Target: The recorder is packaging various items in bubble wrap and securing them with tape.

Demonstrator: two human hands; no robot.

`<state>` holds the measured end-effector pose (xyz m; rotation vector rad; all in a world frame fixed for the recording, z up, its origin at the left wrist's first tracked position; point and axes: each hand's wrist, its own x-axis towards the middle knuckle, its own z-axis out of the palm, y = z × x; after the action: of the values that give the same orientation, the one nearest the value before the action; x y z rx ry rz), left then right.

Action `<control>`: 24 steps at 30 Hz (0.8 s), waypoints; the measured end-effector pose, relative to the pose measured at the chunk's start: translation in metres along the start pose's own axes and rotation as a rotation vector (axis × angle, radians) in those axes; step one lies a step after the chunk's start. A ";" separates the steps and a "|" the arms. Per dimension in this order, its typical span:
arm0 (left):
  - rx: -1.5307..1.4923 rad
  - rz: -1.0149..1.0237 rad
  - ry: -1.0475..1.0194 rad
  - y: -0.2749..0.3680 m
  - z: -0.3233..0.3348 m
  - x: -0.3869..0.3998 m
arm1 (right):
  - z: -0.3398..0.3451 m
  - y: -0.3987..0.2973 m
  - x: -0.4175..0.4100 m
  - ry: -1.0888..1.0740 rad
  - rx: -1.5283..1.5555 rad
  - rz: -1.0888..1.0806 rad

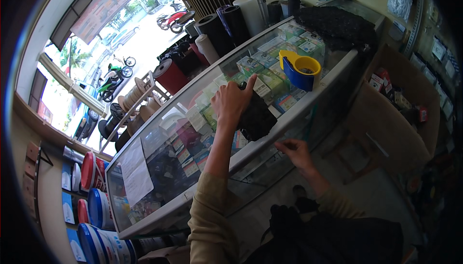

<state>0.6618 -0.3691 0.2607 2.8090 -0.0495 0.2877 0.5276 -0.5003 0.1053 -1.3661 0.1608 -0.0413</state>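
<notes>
A package wrapped in black plastic (257, 117) sits on the glass counter (159, 155), near its front edge. My left hand (231, 99) grips its far left side, thumb raised and the other fingers partly hidden. Just off the counter's front rim is my right hand (297, 152), thumb and forefinger brought close together. Whether something thin lies between those fingertips cannot be made out. A blue and yellow tape dispenser (302, 69) stands on the glass to the right of the package.
Crumpled black plastic (336, 27) covers the counter's far right end. Small boxes (271, 81) show through the glass. An open cardboard box (390, 133) with packaged goods stands at the right. A paper sheet (135, 171) lies on the left end; paint buckets (105, 242) stand below left.
</notes>
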 end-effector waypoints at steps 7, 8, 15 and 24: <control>-0.219 -0.046 -0.146 -0.024 -0.014 -0.001 | 0.000 -0.023 -0.015 -0.108 0.075 -0.207; -0.219 -0.048 -0.143 -0.030 -0.016 -0.002 | 0.001 -0.031 -0.018 -0.130 0.031 -0.220; -0.537 -0.153 -0.420 -0.034 -0.030 -0.020 | 0.006 -0.055 -0.025 -0.206 -0.017 -0.324; -0.926 -0.115 -0.767 -0.036 -0.017 -0.047 | 0.026 -0.083 -0.019 -0.216 -0.197 -0.684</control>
<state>0.6146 -0.3295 0.2560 1.8330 -0.1467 -0.6785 0.5176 -0.4898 0.1927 -1.5572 -0.5009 -0.4575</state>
